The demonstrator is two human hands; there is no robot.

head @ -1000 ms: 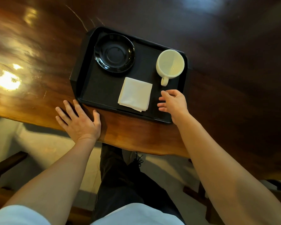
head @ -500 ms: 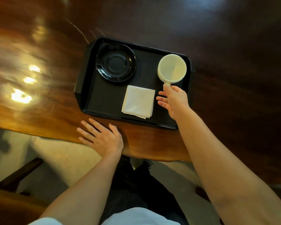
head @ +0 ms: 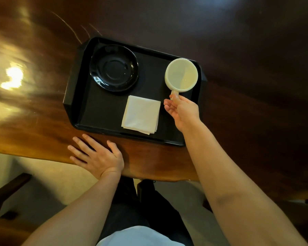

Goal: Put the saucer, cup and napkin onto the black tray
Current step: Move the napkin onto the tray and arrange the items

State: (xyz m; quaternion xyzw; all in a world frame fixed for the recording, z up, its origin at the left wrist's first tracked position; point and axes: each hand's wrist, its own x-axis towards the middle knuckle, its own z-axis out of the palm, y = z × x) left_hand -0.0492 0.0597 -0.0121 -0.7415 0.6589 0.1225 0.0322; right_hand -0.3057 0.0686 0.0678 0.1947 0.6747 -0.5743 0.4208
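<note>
The black tray (head: pixel 82 96) lies on the wooden table. On it, at the back left, sits the black saucer (head: pixel 113 67). The white cup (head: pixel 181 74) is at the tray's back right, its handle pointing toward me. A folded white napkin (head: pixel 141 114) lies on the tray's front middle. My right hand (head: pixel 183 112) pinches the cup's handle with thumb and fingers. My left hand (head: pixel 98 156) rests flat on the table, fingers spread, just in front of the tray's front edge.
The glossy wooden table (head: pixel 247 86) stretches wide around the tray, with bright light reflections at the left. Its front edge runs just behind my left wrist. Dark wooden chair parts (head: pixel 5 192) stand at the lower left.
My right hand moved forward from the tray's front right corner and took hold of the cup's handle. My left hand shifted right along the table's edge. The view has moved.
</note>
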